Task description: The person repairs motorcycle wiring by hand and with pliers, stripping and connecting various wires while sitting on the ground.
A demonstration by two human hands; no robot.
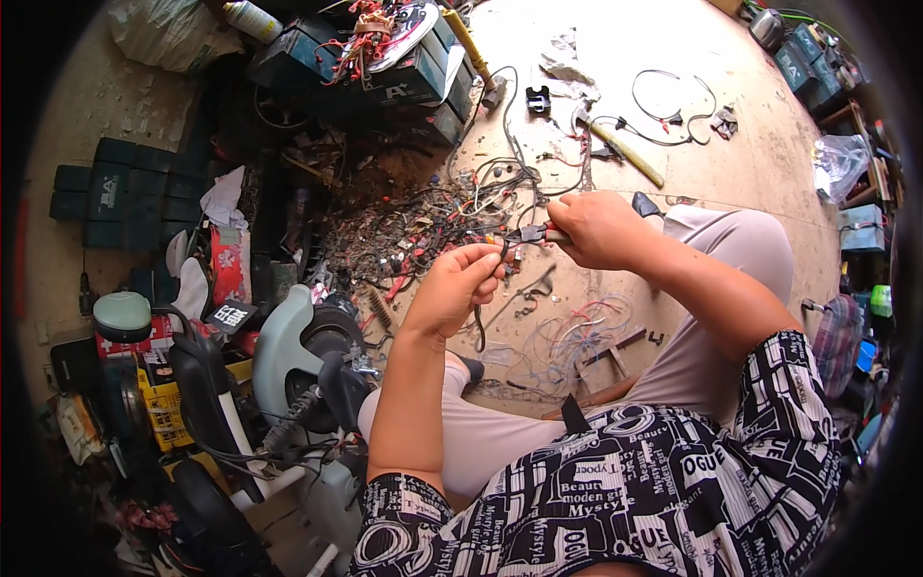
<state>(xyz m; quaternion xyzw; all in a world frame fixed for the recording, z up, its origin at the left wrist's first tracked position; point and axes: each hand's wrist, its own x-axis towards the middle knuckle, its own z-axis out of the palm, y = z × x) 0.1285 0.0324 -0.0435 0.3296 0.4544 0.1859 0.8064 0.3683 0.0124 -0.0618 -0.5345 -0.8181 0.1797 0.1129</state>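
Note:
My left hand (460, 288) pinches a black cable (480, 332) near its upper end, with a length dangling below my fingers. Just to the right, my right hand (594, 226) is closed on a pair of pliers (532, 234), whose metal jaws are at the wires beside my left fingertips. Whether the jaws grip a wire is too small to tell. Behind both hands a tangled heap of wires and small scraps (413, 231) lies on the floor. Below them is a looser coil of thin pale wires (586, 327).
A hammer (625, 149) and looped cable (663, 77) lie ahead on the floor. Dark battery blocks (293, 58) stand upper left, more (125, 192) farther left. A small scooter (284, 346) and clutter crowd my left knee. Batteries and bags (856, 231) line the right edge.

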